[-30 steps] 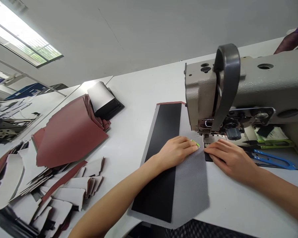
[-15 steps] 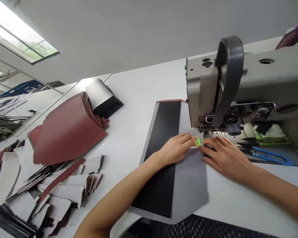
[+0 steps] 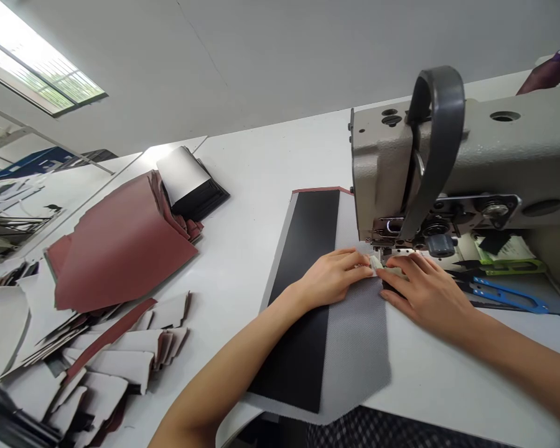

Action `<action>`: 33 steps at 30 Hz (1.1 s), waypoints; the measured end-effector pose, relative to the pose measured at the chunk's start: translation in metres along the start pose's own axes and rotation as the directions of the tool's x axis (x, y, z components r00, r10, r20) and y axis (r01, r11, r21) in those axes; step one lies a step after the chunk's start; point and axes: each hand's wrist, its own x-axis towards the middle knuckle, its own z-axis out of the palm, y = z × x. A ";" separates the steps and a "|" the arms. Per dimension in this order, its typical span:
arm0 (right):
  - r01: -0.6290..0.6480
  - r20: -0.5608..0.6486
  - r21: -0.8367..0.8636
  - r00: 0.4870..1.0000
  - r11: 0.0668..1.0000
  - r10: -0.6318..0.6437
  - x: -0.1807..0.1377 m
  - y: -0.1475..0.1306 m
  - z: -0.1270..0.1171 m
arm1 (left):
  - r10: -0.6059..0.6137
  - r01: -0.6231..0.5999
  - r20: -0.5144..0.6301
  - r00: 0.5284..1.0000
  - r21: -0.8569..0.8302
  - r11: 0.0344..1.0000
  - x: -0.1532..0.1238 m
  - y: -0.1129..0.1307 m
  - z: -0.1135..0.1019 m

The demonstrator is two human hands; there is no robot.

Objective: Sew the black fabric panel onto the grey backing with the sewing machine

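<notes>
Hands open and flat: left hand and right hand press one grey mesh panel at 6 o'clock from the sewing machine head. I judge it light and limp; hold it flat near its edges. Blue thread snips and green-handled snips, two in all, lie at 3 o'clock from the right hand.

White table, surface bears: sewing machine, right side. Grey mesh panel with black strip, lying flat, front of machine, end running under presser area. Left of panel: maroon leather sheets, folded stack; black stack just behind these; white-backed offcuts, loose heap, near edge. Blue snips right of machine needle.
</notes>
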 end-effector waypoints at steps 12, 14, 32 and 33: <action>0.026 0.047 0.104 0.998 0.994 -0.031 -0.002 0.004 0.004 | 0.030 -0.030 -0.027 0.999 -0.015 0.999 0.003 -0.003 0.000; 0.021 0.048 0.104 0.999 0.994 -0.026 -0.003 0.005 0.004 | 0.036 -0.036 -0.037 0.999 -0.012 0.999 0.003 -0.004 0.000; -0.137 0.078 0.280 0.990 0.950 0.119 -0.003 0.012 0.005 | 0.018 -0.017 0.012 1.000 -0.042 0.999 0.000 -0.010 0.002; -0.140 0.080 0.300 0.989 0.944 0.122 -0.002 0.012 0.004 | 0.023 -0.023 0.003 1.000 -0.045 0.999 0.000 -0.011 0.003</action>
